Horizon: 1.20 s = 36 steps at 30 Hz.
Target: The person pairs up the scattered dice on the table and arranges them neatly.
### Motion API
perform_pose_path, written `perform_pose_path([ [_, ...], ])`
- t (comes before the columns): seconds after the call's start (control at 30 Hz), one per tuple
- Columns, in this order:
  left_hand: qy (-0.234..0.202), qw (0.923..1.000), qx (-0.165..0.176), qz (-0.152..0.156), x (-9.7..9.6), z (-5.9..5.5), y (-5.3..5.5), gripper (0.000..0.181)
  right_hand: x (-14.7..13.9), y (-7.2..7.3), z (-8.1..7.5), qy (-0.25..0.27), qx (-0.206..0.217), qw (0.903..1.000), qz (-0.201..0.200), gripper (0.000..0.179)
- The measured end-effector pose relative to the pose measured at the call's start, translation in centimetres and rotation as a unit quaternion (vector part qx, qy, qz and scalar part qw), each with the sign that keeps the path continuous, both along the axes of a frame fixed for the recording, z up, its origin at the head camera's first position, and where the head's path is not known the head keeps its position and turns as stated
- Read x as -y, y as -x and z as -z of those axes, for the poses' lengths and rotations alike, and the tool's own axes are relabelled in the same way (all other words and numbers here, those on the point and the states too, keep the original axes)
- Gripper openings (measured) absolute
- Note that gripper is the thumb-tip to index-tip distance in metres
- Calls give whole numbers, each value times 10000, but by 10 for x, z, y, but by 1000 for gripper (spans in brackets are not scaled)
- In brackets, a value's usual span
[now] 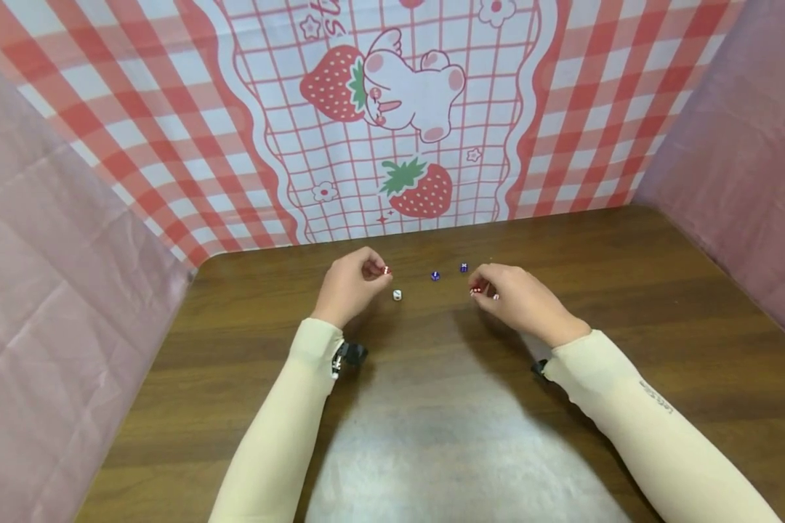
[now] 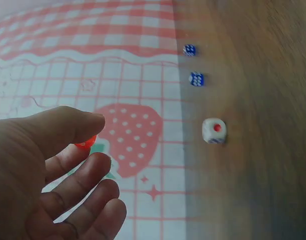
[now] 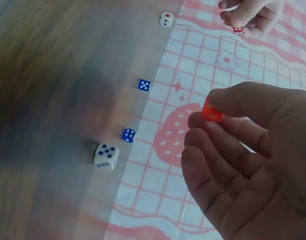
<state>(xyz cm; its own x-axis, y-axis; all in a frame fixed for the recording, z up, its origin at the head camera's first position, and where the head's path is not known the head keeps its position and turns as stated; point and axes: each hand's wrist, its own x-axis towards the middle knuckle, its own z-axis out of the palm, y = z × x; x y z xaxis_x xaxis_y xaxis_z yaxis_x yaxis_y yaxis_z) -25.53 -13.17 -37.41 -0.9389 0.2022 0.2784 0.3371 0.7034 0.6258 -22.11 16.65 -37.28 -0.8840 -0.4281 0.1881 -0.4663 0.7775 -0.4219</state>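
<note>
My left hand (image 1: pixel 351 284) pinches a red die (image 1: pixel 387 270) between thumb and index finger, above the table. In the left wrist view, the thumb covers most of that red die (image 2: pixel 86 143). A white die (image 1: pixel 397 295) lies on the wood just right of this hand. My right hand (image 1: pixel 520 299) pinches a second red die (image 3: pixel 212 111) by thumb and forefinger, its other fingers loosely bent. Another white die (image 3: pixel 106 156) rests on the table near the right hand, partly hidden by it in the head view. Between the hands sit two blue dice (image 1: pixel 435 276), a short way apart.
The brown wooden table (image 1: pixel 392 450) meets a red-and-white checked cloth (image 1: pixel 589 109) with strawberry prints at its back edge. Pink curtains (image 1: pixel 46 290) hang at both sides. Dark straps (image 1: pixel 349 354) circle both wrists over cream sleeves.
</note>
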Motion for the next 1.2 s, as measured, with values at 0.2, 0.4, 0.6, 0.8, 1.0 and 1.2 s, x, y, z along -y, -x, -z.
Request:
perform_pose_path([
  [0.2, 400, 9984, -106, 394, -14, -12, -13, 13, -8, -3, 0, -65, -183, 9998, -10, 7],
  [0.4, 749, 9944, -166, 732, -28, -19, -24, 13, -13, -5, -2, -57, -240, 9997, -43, 7],
  [0.6, 1001, 9900, -35, 990, -37, -21, -29, 14, -17, -6, -4, -27, -266, 9995, -177, 7],
  [0.8, 1117, 9866, 117, 1180, -43, -20, -31, 14, -21, -9, -3, -43, -167, 9995, -252, 7],
  [1.0, 1296, 9820, 436, 1303, -45, -17, -36, 13, -21, -11, -1, -116, -95, 9992, -375, 9],
  [1.2, 1604, 9730, 798, 1454, -48, -17, -42, 14, -20, -16, -3, -479, 179, 9981, -345, 8],
])
